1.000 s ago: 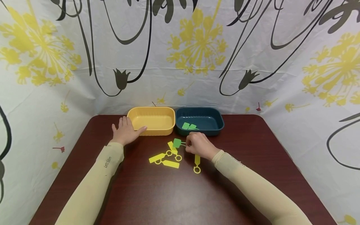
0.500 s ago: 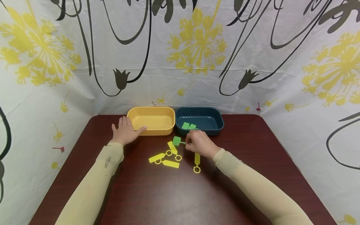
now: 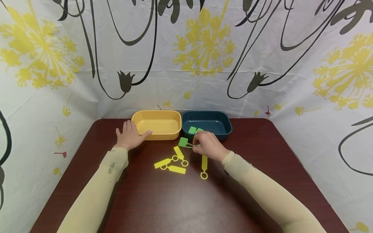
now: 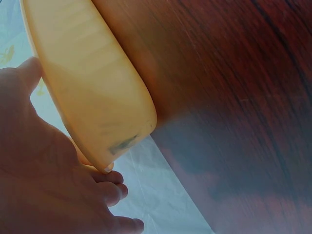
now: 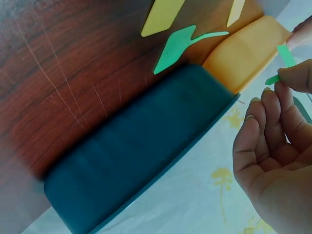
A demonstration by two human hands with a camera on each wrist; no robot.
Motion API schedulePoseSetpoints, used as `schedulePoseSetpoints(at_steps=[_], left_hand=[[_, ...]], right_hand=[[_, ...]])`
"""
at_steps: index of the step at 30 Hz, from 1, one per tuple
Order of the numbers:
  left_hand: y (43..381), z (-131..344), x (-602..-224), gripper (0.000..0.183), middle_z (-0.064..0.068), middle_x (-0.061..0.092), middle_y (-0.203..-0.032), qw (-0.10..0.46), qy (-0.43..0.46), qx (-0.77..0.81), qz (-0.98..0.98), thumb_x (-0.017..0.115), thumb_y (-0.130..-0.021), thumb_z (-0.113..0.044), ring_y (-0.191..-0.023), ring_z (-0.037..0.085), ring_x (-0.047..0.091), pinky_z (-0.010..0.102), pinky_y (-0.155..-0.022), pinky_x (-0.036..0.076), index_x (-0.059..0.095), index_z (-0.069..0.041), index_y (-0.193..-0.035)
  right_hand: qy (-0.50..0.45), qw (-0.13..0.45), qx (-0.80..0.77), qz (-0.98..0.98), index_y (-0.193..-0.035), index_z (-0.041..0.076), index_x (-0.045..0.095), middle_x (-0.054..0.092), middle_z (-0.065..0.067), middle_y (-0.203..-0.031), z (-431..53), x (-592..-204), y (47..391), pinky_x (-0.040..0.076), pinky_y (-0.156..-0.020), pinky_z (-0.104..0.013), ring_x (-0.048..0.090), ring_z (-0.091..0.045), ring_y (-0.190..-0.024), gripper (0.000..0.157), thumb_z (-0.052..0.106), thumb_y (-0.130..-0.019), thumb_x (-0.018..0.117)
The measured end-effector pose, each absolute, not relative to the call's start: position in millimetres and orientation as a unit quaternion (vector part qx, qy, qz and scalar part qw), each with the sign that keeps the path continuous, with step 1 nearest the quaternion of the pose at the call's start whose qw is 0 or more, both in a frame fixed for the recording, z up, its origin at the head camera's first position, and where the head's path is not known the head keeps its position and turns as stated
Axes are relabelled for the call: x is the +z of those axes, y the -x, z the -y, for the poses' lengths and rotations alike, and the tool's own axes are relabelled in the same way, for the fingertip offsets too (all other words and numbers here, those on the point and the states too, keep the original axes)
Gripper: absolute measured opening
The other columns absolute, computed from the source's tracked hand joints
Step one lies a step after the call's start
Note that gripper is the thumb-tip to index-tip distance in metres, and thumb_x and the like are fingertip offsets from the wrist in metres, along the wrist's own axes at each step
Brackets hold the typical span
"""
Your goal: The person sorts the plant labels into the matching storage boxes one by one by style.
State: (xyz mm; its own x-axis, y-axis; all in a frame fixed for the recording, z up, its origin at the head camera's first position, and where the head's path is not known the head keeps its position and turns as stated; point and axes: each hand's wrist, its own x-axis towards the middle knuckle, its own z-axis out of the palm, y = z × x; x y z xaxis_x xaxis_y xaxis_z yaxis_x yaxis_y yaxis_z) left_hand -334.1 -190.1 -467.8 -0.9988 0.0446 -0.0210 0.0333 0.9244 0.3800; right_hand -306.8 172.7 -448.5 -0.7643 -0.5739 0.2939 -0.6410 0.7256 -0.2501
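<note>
My right hand [image 3: 209,146] pinches the thin looped end of a green plastic tag [image 3: 183,142] between thumb and forefinger, just in front of the navy basket [image 3: 224,133]. Green also shows at the fingertips [image 5: 278,84] in the right wrist view. That view has another green tag [image 5: 174,48] on the table beside the basket, hidden by my hand in the head view. Two green tags [image 3: 192,130] lie inside the navy basket. My left hand [image 3: 129,137] rests with spread, straight fingers on the left front corner of the yellow basket [image 3: 155,137], thumb along its rim.
Several yellow ring-ended tags [image 3: 176,170] lie in a loose cluster before the baskets. One more yellow tag [image 3: 204,163] lies just below my right hand. The baskets stand side by side at the back of the dark wooden table [image 3: 163,207], near a patterned cloth wall [image 3: 175,94].
My right hand has moved slightly up toward the navy basket with the green tag, away from the yellow tags. My left hand has stayed in place.
</note>
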Motion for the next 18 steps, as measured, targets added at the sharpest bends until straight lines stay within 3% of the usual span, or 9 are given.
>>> schedulePoseSetpoints(at_steps=[18], left_hand=[[335.4, 190.7, -470.2, 0.124, 0.034, 0.003, -0.161, 0.018, -0.020, 0.201, -0.979, 0.043, -0.087, -0.082, -0.149, 0.051, 0.001, 0.076, -0.108, -0.004, 0.001, 0.013, -0.155]], right_hand=[[-0.325, 0.119, 0.183, 0.920, -0.076, 0.022, 0.068, 0.053, 0.008, -0.075, -175.4, -435.8, 310.3, 0.046, -0.058, -0.026, 0.049, -0.007, -0.065, 0.011, 0.018, -0.084, 0.075]])
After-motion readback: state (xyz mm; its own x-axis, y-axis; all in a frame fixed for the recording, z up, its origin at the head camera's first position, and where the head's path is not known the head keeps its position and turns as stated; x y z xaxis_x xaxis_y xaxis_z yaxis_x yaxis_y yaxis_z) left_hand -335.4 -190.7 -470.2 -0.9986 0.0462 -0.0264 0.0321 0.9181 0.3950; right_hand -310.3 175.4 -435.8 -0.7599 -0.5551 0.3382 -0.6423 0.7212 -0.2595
